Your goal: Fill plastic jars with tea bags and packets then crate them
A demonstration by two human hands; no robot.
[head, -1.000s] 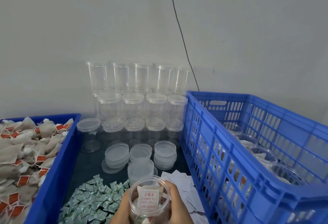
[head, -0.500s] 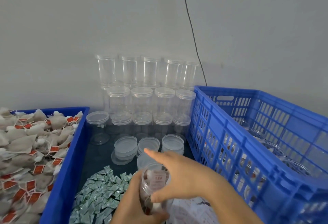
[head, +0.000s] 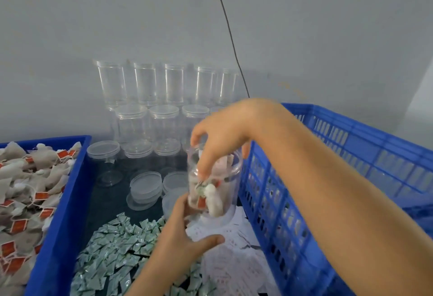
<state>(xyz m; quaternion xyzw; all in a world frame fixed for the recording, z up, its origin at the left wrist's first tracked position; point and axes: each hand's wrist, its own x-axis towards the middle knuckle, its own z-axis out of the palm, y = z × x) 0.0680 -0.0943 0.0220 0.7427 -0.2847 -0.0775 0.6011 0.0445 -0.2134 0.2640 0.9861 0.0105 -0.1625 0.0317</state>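
Your left hand (head: 178, 232) wraps the lower part of the jar (head: 214, 188), thumb across the front near the base, holding it lifted and tilted above the white paper slips (head: 225, 263) at the near middle of the tabletop. Your right hand (head: 220, 141) comes down over the jar mouth with fingers curled, fingertips (head: 203, 173) inside pressing on the contents; whether they pinch a slip or only push, I cannot tell. Tea bags and a paper slip show through the clear wall. Judgement: you are tucking the contents down before capping. Keep the left grip low and firm so the jar does not twist, and press with fingertips only, since the bags look soft and could tear or snag on the rim. Draw the fingers straight up so nothing trails out. A lid comes next; the loose lids (head: 146, 184) sit just behind the jar. Surface: dark tabletop, the blue tray of tea bags (head: 30, 192) along the left edge, green packets (head: 112, 248) spread at the near edge, the blue crate (head: 351, 178) along the right edge, just beside the jar. Empty jars (head: 150, 98) are stacked against the back edge. Room: plain grey wall, a thin black cable (head: 230, 37) hanging down it.
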